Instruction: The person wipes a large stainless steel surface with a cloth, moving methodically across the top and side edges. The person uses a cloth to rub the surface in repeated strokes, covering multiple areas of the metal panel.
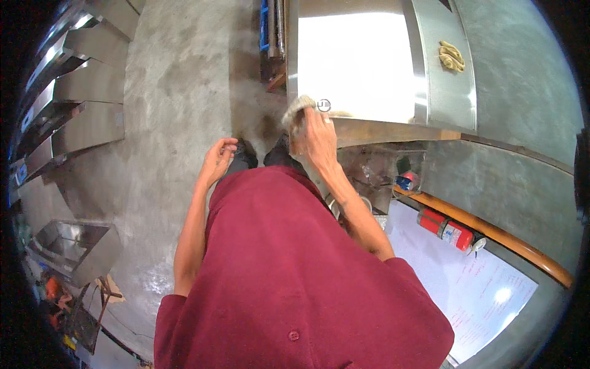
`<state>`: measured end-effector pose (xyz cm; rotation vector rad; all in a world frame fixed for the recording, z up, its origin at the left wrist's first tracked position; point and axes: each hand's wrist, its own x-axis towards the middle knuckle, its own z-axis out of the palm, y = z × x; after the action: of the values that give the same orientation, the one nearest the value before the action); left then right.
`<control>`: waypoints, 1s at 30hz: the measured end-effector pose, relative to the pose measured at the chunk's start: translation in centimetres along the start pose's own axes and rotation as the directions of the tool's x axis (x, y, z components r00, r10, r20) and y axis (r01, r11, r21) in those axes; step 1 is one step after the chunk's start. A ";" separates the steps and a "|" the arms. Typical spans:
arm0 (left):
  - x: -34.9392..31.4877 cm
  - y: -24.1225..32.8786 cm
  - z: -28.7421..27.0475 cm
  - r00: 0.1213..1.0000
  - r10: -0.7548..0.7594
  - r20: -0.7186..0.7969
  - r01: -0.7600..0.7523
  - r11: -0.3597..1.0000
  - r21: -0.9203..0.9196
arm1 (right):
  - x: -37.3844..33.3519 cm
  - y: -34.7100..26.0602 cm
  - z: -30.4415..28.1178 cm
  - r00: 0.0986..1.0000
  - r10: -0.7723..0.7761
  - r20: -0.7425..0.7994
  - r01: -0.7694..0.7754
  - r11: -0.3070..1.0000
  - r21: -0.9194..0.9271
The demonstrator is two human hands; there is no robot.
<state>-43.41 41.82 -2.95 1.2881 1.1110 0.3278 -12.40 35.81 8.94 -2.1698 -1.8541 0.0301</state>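
My right hand [319,136] is closed on a beige, crumpled cloth [298,107] at the near left corner of a steel-topped table [418,67]. Part of the cloth is hidden beneath the fingers. The tabletop shines bright white, and a small round dark mark [324,105] lies just right of the cloth. My left hand [217,161] hangs to the left of my body over the floor. Its fingers are loosely bent and slightly apart, with nothing seen in them.
Another folded yellowish cloth [452,56] rests on the table's right-hand ledge. Bent steel units [89,129] stand in a row at the left, above a steel basin [92,258]. A red fire extinguisher [445,229] hangs by a whiteboard [455,283] at the right.
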 end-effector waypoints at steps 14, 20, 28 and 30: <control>2.5 2.8 0.7 0.996 0.019 0.090 -0.026 0.997 0.070 | 2.2 3.7 0.3 0.902 0.329 -0.278 -0.196 0.889 0.414; 2.5 4.2 0.5 0.995 0.020 0.093 -0.031 0.993 0.112 | -0.2 3.5 2.1 0.944 0.237 -0.231 -0.213 0.969 0.124; 0.2 11.1 3.3 0.940 0.125 0.317 -0.021 0.950 -0.312 | -6.2 -4.5 -4.2 0.886 0.325 0.331 -0.459 0.511 0.727; -0.1 12.7 4.2 0.923 0.167 0.348 -0.007 0.908 -0.418 | -4.9 -4.8 -4.2 0.898 0.260 0.353 -0.436 0.432 0.789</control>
<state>-35.45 43.28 7.66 0.9707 0.6119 0.3429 -16.98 30.87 13.27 -1.7337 -0.9807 1.0509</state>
